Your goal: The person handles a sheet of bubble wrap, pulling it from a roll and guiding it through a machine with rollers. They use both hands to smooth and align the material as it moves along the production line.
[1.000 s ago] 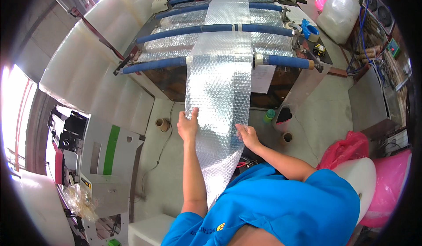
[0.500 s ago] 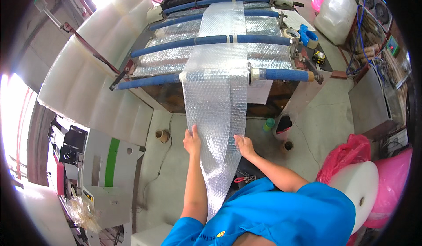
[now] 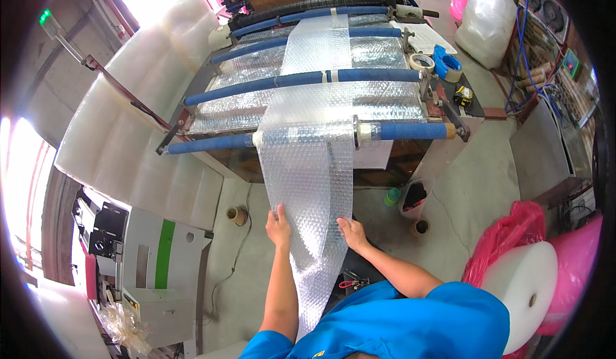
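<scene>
A long strip of clear bubble wrap (image 3: 301, 186) comes over the front blue roller (image 3: 410, 131) of a machine and hangs down toward my body. My left hand (image 3: 278, 228) grips its left edge, thumb pointing up. On the opposite edge, my right hand (image 3: 353, 234) pinches the film between thumb and fingers. The strip is slack and creased between and below my hands. Its lower end passes out of sight against my blue shirt (image 3: 398, 324).
Behind the front roller, more blue rollers (image 3: 212, 94) cross the machine over silvery film. Tape rolls (image 3: 421, 62) and a tape measure (image 3: 463, 96) lie at its right. A cardboard tube (image 3: 237, 216) stands on the floor; a white foam roll (image 3: 523, 288) is at right, a grey cabinet (image 3: 144, 256) at left.
The whole view has shifted, so the machine and my hands appear lower in the picture. Both hands keep their hold on the bubble wrap's edges. The lamp at upper left now glows green more brightly.
</scene>
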Motion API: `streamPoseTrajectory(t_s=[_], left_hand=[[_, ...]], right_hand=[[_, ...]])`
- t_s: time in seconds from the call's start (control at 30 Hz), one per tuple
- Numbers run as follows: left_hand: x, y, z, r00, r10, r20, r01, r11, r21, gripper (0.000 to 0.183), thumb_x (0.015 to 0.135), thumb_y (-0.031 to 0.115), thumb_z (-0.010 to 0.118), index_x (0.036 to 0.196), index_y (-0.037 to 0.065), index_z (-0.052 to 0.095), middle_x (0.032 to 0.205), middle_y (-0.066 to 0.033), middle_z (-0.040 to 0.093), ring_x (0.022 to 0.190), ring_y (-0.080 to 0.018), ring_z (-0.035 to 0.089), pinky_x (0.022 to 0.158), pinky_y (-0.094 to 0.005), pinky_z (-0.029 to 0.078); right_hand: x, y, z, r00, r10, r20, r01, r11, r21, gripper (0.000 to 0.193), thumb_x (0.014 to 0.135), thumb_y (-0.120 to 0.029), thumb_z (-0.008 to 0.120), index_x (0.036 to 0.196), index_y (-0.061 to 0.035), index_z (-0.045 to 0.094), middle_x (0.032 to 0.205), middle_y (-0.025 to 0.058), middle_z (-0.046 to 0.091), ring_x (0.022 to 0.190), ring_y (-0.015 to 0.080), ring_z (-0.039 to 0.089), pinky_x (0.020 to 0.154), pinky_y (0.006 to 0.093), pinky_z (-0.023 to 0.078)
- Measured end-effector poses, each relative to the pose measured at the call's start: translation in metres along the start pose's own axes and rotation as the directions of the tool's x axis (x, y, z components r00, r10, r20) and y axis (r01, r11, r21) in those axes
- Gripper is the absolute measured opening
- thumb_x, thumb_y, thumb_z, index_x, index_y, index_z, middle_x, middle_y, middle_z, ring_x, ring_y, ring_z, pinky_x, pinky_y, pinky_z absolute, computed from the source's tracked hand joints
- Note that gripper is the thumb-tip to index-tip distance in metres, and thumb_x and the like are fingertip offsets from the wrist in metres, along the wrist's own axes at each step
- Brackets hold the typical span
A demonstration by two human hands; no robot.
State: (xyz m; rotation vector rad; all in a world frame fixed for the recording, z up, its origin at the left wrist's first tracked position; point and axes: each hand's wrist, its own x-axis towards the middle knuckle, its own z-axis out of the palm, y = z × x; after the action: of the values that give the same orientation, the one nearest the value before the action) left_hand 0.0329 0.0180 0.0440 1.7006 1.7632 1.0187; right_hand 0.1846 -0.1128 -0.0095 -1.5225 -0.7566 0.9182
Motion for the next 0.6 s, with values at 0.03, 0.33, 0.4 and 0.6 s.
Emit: streamPoseTrajectory(t_s=[0.03, 0.33, 0.4, 0.6], left_hand=[[0.001, -0.003, 0.001, 1.000, 0.003, -0.004, -0.003, 1.000, 0.003, 0.059, 0.077, 0.057, 0.040, 0.087, 0.001, 0.055, 0.075, -0.0178, 0.059, 0.073, -0.0338, 0.055, 0.066, -0.0397, 0.041], [0.000, -0.010, 0.006, 0.996, 0.010, -0.084, -0.008, 1.000, 0.023, 0.057, 0.077, 0.055, 0.042, 0.083, 0.000, 0.054, 0.071, -0.0181, 0.057, 0.069, -0.0330, 0.056, 0.064, -0.0406, 0.041], [-0.001, -0.006, 0.003, 1.000, -0.026, -0.008, 0.026, 0.999, 0.019, 0.056, 0.077, 0.055, 0.043, 0.084, 0.000, 0.054, 0.072, -0.0182, 0.058, 0.069, -0.0332, 0.055, 0.064, -0.0405, 0.041], [0.003, -0.010, 0.001, 1.000, -0.021, -0.020, 0.020, 0.999, -0.034, 0.055, 0.078, 0.052, 0.043, 0.085, -0.001, 0.054, 0.073, -0.0195, 0.058, 0.071, -0.0349, 0.055, 0.064, -0.0405, 0.041]], right_hand=[[-0.001, -0.001, 0.001, 1.000, 0.007, 0.001, -0.007, 1.000, 0.021, 0.044, 0.082, -0.043, 0.048, 0.069, -0.0007, 0.051, 0.059, 0.0017, 0.049, 0.054, 0.0080, 0.047, 0.050, 0.0224, 0.039], [-0.002, 0.002, 0.000, 0.999, -0.045, -0.002, 0.045, 0.999, 0.011, 0.045, 0.081, -0.043, 0.048, 0.070, -0.0005, 0.052, 0.060, 0.0023, 0.050, 0.056, 0.0091, 0.048, 0.051, 0.0236, 0.040], [0.000, 0.016, 0.000, 1.000, 0.004, 0.019, -0.004, 1.000, -0.022, 0.045, 0.081, -0.044, 0.048, 0.073, 0.0004, 0.054, 0.062, 0.0028, 0.052, 0.057, 0.0092, 0.049, 0.051, 0.0235, 0.041], [0.004, 0.011, 0.004, 0.999, 0.047, 0.018, -0.047, 0.998, 0.048, 0.039, 0.081, -0.038, 0.051, 0.079, 0.0009, 0.056, 0.067, 0.0018, 0.053, 0.057, 0.0081, 0.049, 0.051, 0.0224, 0.041]])
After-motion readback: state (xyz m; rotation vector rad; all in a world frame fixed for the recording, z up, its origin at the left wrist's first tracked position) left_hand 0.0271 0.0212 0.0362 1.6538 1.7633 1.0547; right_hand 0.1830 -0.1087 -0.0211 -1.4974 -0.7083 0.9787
